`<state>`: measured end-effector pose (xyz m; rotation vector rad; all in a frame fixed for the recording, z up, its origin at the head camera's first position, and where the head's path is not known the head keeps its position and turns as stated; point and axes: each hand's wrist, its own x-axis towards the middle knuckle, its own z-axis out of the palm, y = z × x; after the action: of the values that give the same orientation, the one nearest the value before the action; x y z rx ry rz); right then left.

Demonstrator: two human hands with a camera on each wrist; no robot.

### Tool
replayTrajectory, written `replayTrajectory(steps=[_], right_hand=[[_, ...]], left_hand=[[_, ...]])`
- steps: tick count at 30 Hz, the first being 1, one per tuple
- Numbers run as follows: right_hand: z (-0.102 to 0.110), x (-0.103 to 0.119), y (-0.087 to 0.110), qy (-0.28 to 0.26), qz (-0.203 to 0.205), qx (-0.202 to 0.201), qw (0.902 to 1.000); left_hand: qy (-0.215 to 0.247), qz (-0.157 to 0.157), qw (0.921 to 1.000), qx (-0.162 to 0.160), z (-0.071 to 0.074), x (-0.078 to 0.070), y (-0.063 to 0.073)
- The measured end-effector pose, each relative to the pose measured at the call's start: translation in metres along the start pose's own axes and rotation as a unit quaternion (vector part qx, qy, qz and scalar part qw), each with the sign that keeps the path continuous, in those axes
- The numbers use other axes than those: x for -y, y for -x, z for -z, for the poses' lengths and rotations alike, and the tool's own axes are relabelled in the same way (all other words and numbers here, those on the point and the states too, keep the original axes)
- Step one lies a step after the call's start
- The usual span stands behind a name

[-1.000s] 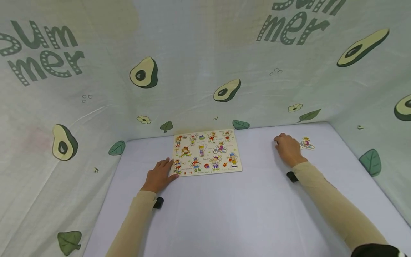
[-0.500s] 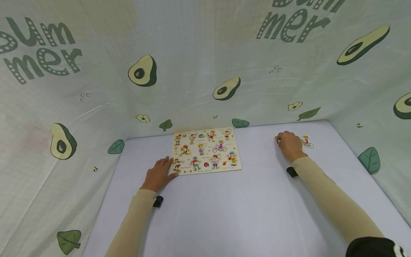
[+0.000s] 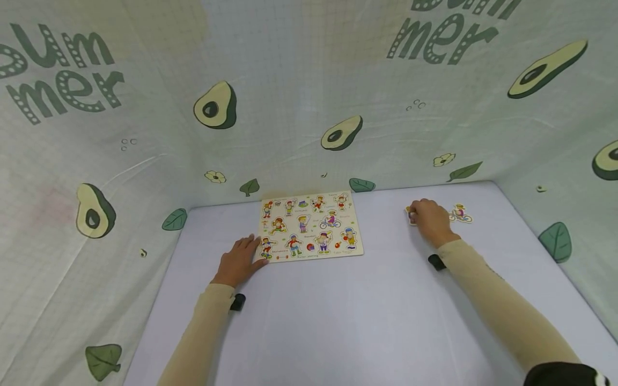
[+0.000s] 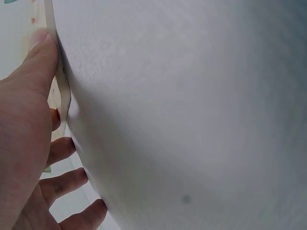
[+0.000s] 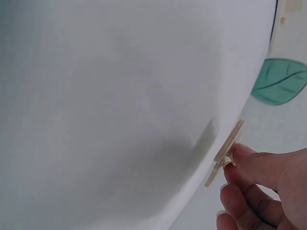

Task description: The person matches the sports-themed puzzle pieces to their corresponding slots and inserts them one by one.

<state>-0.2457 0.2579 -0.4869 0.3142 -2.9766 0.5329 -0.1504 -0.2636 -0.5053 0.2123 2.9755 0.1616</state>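
Observation:
A wooden puzzle board (image 3: 314,244) with printed sports figures lies near the back of the table. At its front left corner rests my left hand (image 3: 237,261), fingers spread, the thumb along the front edge; the left wrist view shows the thumb (image 4: 39,60) touching the wood. Right of the board, my right hand (image 3: 432,221) pinches a small wooden puzzle piece (image 5: 229,142) by its knob between thumb and fingers. That piece is tilted and held just off the table, its picture mostly hidden. Beside the right hand lies a cyclist puzzle piece (image 3: 461,213), face up.
A white cloth covers the table (image 3: 328,321). Behind and at the sides hangs a pale curtain (image 3: 280,107) printed with avocados and leaves, meeting the table's back edge close behind the board.
The right hand has taken hold of a puzzle piece and shifted slightly left with it, so more of the piece shows. The left hand and the board stay in place.

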Motion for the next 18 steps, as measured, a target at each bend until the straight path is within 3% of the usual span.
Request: replayTrajectory(steps=[18], right_hand=[[-0.010,0.089,-0.008,-0.015,0.058,-0.010,0.9982]], left_hand=[[-0.004,0.005,1.0000,0.006,-0.001,0.001,-0.002]])
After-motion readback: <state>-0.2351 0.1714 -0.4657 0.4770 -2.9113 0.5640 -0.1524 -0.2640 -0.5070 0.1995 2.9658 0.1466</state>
